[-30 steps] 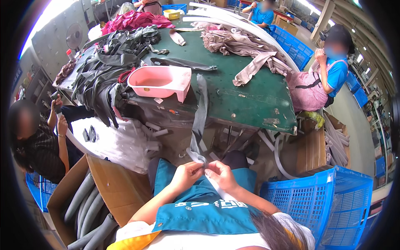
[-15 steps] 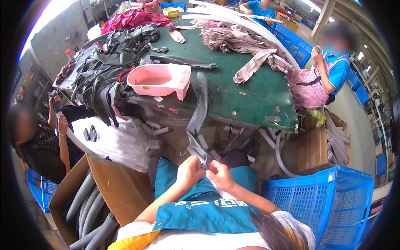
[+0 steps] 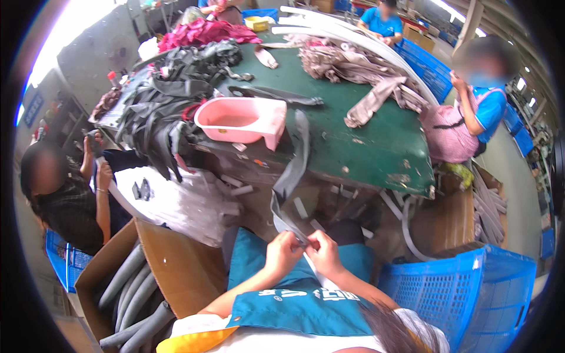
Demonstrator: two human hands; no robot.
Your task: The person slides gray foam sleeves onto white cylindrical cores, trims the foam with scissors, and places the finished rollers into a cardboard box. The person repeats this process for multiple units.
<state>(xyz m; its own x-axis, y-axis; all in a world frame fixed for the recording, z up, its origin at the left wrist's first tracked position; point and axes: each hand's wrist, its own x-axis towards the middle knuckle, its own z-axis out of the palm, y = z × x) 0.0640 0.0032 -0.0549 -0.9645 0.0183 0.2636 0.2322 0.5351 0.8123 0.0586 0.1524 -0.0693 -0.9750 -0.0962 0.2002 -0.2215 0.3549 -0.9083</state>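
Left hand (image 3: 282,255) and right hand (image 3: 324,253) close together, both pinching the near end of 1 grey fabric strip (image 3: 288,181) by a white tube (image 3: 318,273). Far end lies on the table (image 3: 365,154). Looks light, limp, hardly fragile; tube probably stiffer. Best hold: near edge, 2 sides.

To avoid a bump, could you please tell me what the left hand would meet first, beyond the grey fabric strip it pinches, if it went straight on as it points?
Past the grey fabric strip, the left hand would probably meet the right hand first, though the depth is unclear.
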